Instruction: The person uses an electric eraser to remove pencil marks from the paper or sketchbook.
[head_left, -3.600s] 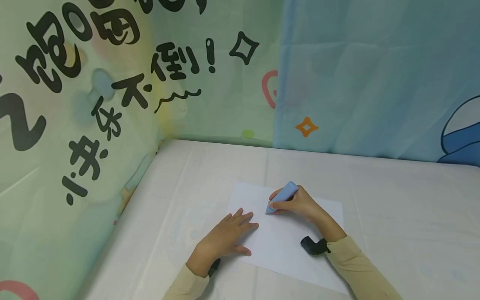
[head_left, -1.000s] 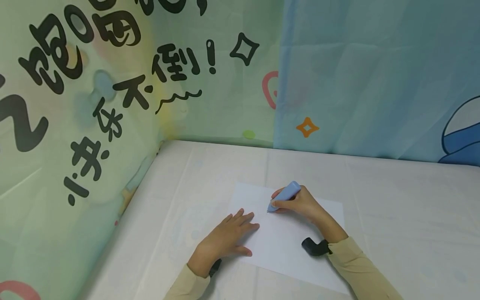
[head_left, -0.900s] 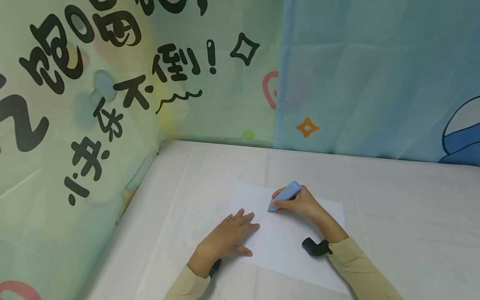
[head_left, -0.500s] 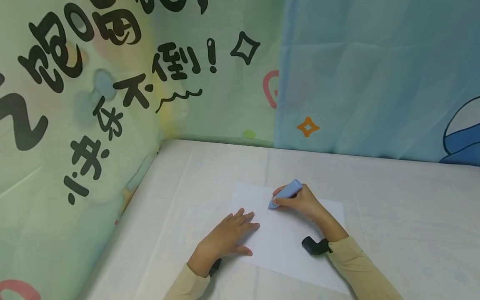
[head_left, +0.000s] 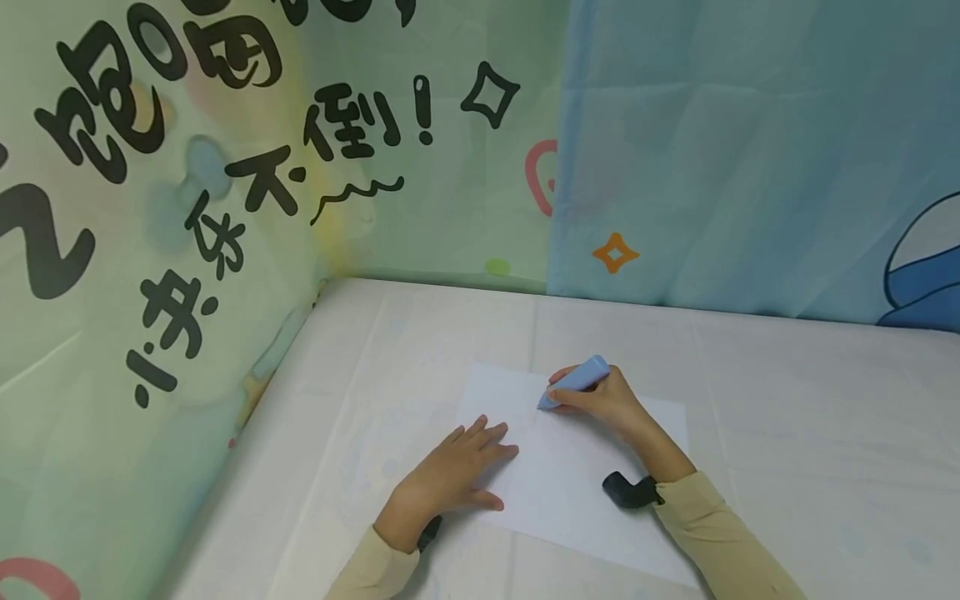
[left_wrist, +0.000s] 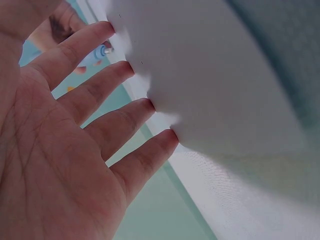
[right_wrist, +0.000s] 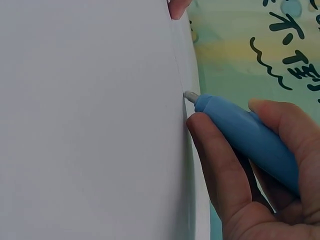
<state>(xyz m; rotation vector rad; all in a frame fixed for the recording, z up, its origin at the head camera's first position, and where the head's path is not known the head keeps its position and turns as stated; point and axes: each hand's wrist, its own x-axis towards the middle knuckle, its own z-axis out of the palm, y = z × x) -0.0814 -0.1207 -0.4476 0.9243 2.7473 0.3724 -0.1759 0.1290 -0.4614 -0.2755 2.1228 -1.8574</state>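
My right hand (head_left: 613,407) grips a thick light blue pen (head_left: 582,377) between thumb and fingers. In the right wrist view the pen (right_wrist: 245,132) has a narrow silver-grey tip that meets the white paper (right_wrist: 90,120). Seen from the head, the tip is on the upper middle of the sheet (head_left: 577,492), tilted with its back end up to the right. My left hand (head_left: 450,473) rests with fingers spread on the sheet's left part. The left wrist view shows its fingertips (left_wrist: 167,136) touching the paper, near a couple of tiny dark marks.
A white cloth covers the table (head_left: 810,433) under the paper. Printed curtains stand behind, green with black lettering (head_left: 352,125) at left and blue (head_left: 750,150) at right. A black wrist camera (head_left: 630,492) sits at the right cuff, above the sheet.
My right hand has moved the pen slightly away from me, up the sheet, with its tip on or close to the paper. The left hand and the paper stay in place.
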